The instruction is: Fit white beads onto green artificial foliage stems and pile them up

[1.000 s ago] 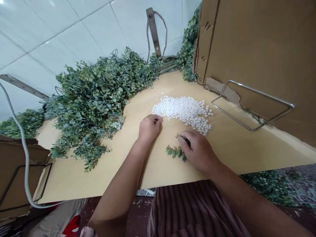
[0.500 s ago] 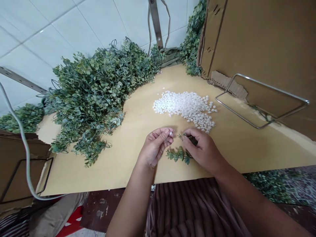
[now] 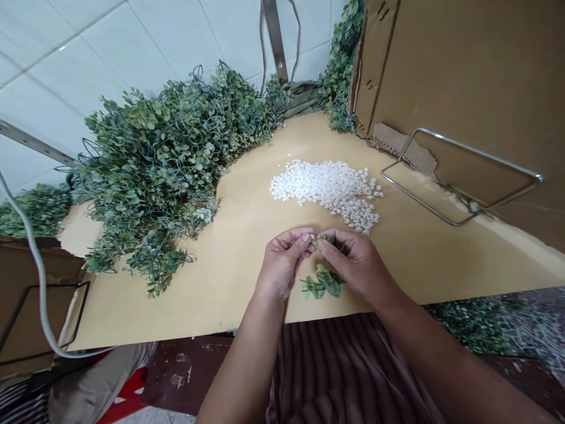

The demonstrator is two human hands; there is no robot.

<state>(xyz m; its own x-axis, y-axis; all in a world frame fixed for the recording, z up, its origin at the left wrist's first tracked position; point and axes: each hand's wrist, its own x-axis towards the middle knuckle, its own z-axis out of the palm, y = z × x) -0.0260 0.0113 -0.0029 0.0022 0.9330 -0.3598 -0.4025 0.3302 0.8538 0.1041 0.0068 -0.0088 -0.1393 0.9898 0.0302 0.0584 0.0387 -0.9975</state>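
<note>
My left hand (image 3: 285,259) pinches a small white plastic piece (image 3: 313,237) between thumb and fingertip. Closed on a sprig of artificial green leaves (image 3: 324,282) is my right hand (image 3: 353,256); one end of the sprig shows at its fingertips and a leafy part hangs out below the palm. The fingertips of both hands meet, with the white piece at the sprig's end. Whether the piece sits on the stem is hidden by the fingers. Just beyond the hands lies a spread pile of small white plastic pieces (image 3: 326,188) on the tan board (image 3: 247,235).
A big heap of artificial greenery (image 3: 154,153) covers the board's left and back. At the right stands a cardboard box (image 3: 477,76), with a metal wire frame (image 3: 463,141) in front. A white cable (image 3: 39,271) hangs at the left. More greenery (image 3: 468,324) lies below the board.
My hands have come together, bringing the white piece to the sprig's end. The sprig's hanging leaves have turned slightly. The whole view has shifted a little.
</note>
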